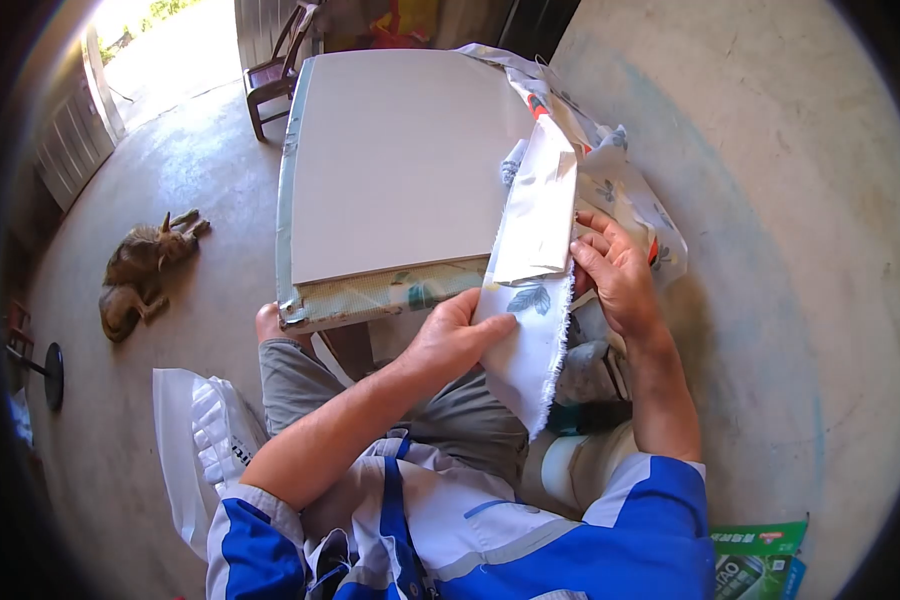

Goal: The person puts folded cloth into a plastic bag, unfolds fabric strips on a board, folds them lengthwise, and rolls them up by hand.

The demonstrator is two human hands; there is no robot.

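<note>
Cloth (515,365) up in front, slanting above the lap, a white strip (535,220) lying along its upper part, and both hands are on it! Left hand (448,335) has the near left edge, thumb flat on top and fingers tucked under; right hand (618,272) pinches the far side, fingertips right at the edge where cloth and strip meet. Good control here, I'd say, means even tension between those two pinches: pull too hard and the weave skews, go slack and the strip slides. Press the strip flat, line it up by the straight weave rather than that ragged fringe (555,380), and mind loose threads under the thumb. The board (410,160) just beyond offers a firm surface for smoothing, should the layers ripple. Now for lettering! Bottom right, a green pack (775,541) shows "TAO" in pale capitals, with smaller print above too tiny to call. Over on the left, a white bag (176,440) carries dark letters, perhaps "rti", the rest out of sight.
</note>
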